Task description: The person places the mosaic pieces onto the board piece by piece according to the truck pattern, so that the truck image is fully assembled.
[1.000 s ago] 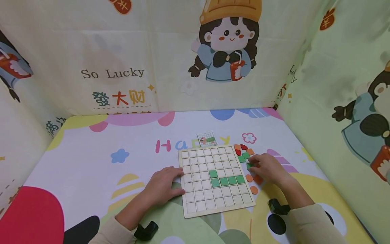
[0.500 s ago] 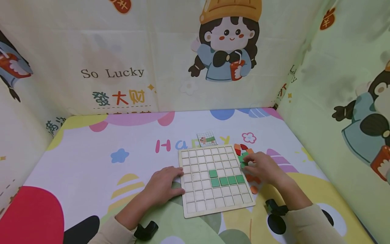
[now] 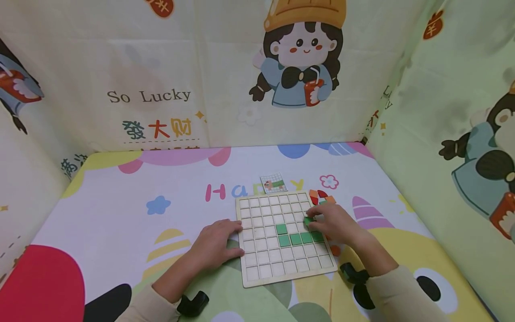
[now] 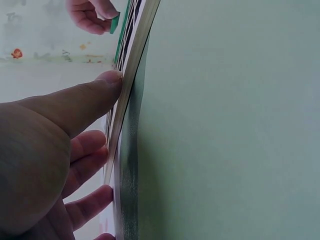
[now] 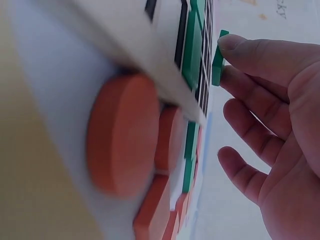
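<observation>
A pale wooden grid board point(image 3: 257, 271) lies on the table, with several green square tiles point(image 3: 295, 239) set in its cells. My left hand point(image 3: 215, 245) rests at the board's left side; in the left wrist view its thumb point(image 4: 95, 95) and fingertips touch the edge. Over the right part of the board my right hand point(image 3: 335, 222) pinches one green square tile point(image 5: 218, 57) between thumb and forefinger, held above the surface in the right wrist view. Its other fingers are loosely bent and touch nothing.
Right of the board lie loose pieces: orange discs point(image 5: 125, 135), orange squares point(image 5: 152, 207), red pieces point(image 3: 322, 193) and more green tiles point(image 5: 190, 142), partly hidden by the right hand. A small picture card point(image 3: 273, 183) sits behind the board. Printed cloth walls point(image 3: 225, 80) surround the table.
My right hand has picked up a green tile from the loose pieces and moved left over the board with it. The left hand and the board have stayed put.
</observation>
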`<move>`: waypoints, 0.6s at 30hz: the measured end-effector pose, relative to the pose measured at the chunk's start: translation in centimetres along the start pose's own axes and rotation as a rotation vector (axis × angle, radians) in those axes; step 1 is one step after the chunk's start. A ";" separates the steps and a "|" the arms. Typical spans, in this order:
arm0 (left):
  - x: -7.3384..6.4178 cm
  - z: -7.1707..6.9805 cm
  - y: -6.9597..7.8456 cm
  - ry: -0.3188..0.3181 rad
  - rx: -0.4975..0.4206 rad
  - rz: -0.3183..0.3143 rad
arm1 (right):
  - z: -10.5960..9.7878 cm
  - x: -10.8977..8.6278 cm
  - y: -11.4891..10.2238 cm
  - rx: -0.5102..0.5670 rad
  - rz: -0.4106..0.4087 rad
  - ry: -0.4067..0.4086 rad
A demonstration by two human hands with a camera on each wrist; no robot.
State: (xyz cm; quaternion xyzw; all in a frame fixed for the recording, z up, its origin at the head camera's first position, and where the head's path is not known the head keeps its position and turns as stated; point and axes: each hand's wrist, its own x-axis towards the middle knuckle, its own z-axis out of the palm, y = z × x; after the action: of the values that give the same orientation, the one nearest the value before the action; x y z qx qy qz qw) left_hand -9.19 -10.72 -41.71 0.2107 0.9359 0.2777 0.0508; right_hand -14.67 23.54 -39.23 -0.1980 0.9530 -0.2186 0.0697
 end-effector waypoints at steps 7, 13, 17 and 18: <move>0.0 0.0 0.0 0.000 -0.002 0.003 | 0.4 0.4 -1.1 0.006 -0.038 0.002; 0.1 0.0 0.0 -0.004 0.000 -0.002 | 0.7 0.6 -1.6 0.036 -0.040 -0.021; 0.1 0.0 -0.1 -0.004 0.001 -0.001 | 0.9 0.9 -2.0 0.027 -0.054 -0.040; 0.1 0.0 -0.1 -0.004 0.000 -0.002 | 1.0 1.0 -2.1 0.021 -0.062 -0.043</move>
State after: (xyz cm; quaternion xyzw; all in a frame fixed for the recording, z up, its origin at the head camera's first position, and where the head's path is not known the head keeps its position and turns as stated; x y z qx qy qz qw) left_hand -9.32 -10.72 -41.75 0.2106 0.9360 0.2771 0.0531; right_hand -14.61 21.00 -39.23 -0.2311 0.9424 -0.2262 0.0857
